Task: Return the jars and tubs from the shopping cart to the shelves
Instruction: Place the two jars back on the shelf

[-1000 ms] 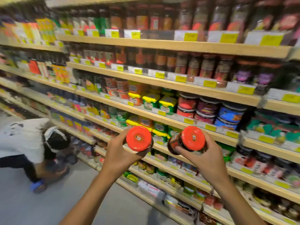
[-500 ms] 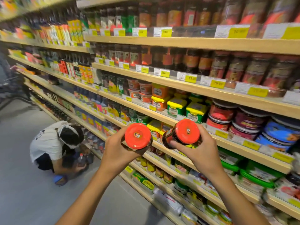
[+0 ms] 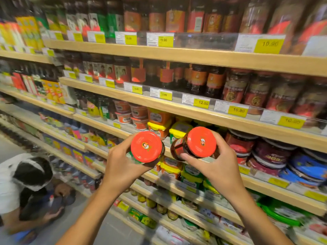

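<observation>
Shelving of pale wood (image 3: 194, 57) fills the scene ahead of you, tier over tier of dark red-labelled jars above, stacked tubs with yellow and green lids below, yellow price tags along each edge. At the near left a crouching person in a white top (image 3: 10, 184) works the low shelves. You hold two glass jars with round orange-red lids, neither shelved yet, so this step is only in hand; the cart is out of view, so I cannot judge what remains. Your left hand (image 3: 122, 165) is wrapped round the left jar (image 3: 146, 146); your right hand (image 3: 219, 165) grips the right jar (image 3: 198, 141), tilted, with dark sauce showing through its glass.
</observation>
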A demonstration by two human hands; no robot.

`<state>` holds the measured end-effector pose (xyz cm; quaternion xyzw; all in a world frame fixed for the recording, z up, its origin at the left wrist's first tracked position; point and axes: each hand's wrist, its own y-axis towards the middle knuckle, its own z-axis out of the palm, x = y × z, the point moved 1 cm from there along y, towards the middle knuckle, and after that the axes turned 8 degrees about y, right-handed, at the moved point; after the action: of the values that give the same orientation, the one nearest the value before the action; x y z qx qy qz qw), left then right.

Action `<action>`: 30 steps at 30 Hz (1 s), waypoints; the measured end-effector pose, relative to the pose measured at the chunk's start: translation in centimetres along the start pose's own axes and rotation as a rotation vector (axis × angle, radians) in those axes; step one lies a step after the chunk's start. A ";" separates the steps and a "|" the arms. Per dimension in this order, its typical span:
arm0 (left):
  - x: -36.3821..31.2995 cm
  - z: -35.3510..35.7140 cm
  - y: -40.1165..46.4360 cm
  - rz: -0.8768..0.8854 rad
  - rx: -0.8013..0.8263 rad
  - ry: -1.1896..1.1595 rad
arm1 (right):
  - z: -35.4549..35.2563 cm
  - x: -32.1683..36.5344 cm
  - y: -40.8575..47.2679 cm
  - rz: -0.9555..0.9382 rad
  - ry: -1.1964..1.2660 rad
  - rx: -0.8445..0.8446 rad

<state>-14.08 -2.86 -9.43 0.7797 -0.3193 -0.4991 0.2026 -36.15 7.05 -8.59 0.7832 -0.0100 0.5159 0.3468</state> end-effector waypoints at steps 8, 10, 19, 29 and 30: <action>2.2 0.6 7.8 0.137 0.054 -0.170 | 1.3 1.7 3.8 -0.064 -0.085 -0.185; 2.6 0.4 9.9 0.203 0.067 -0.192 | 1.9 2.5 5.0 -0.070 -0.100 -0.241; 3.9 1.1 18.2 0.415 0.088 -0.344 | 4.4 4.0 10.4 -0.281 -0.214 -0.548; 5.4 3.6 22.0 0.506 0.066 -0.369 | 4.5 1.4 14.2 -0.364 -0.312 -0.734; 5.3 3.7 22.2 0.519 0.066 -0.364 | 4.5 1.1 14.5 -0.363 -0.326 -0.728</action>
<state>-22.44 -22.47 -0.34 0.5762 -0.5545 -0.5514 0.2374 -37.45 -6.11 -0.98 0.6702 -0.1082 0.2789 0.6793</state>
